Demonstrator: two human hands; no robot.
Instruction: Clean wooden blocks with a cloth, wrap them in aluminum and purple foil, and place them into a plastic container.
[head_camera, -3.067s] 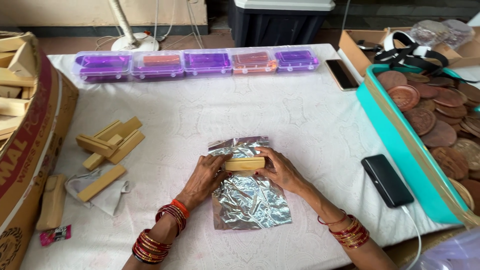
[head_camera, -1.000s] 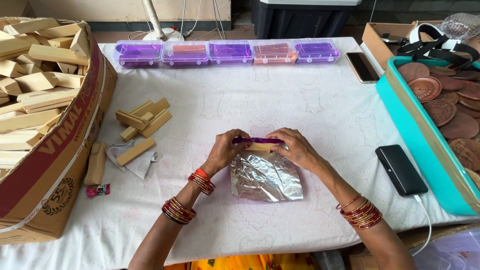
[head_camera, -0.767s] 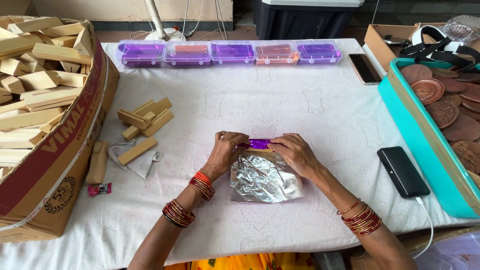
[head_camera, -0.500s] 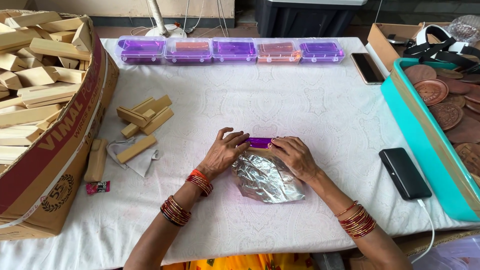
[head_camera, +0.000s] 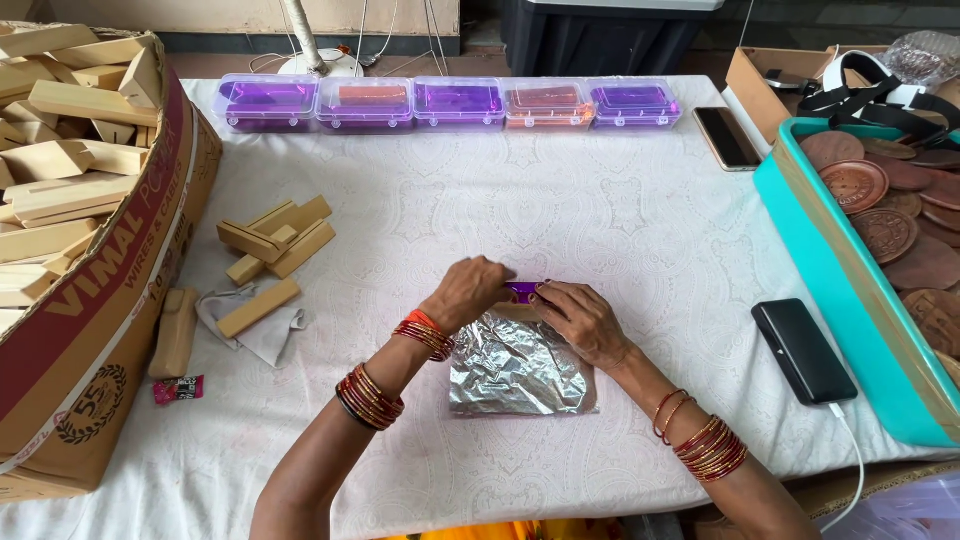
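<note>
Head view: table centre, near the person.
Left hand (head_camera: 470, 290): fingers curled over the far edge of the foil sheet (head_camera: 520, 368).
Right hand (head_camera: 577, 318): fingers pinched onto the purple-wrapped block (head_camera: 522, 291).
Block: between both hands, at the foil's far edge.

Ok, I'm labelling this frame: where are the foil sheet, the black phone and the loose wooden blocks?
foil sheet (head_camera: 520, 372), head view, crinkled middle.
black phone (head_camera: 802, 350), head view, centre of its face.
loose wooden blocks (head_camera: 275, 240), head view, middle of the pile.

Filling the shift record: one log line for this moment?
left hand: on foil-wrapped block | right hand: same | foil sheet: flat on tablecloth
</note>
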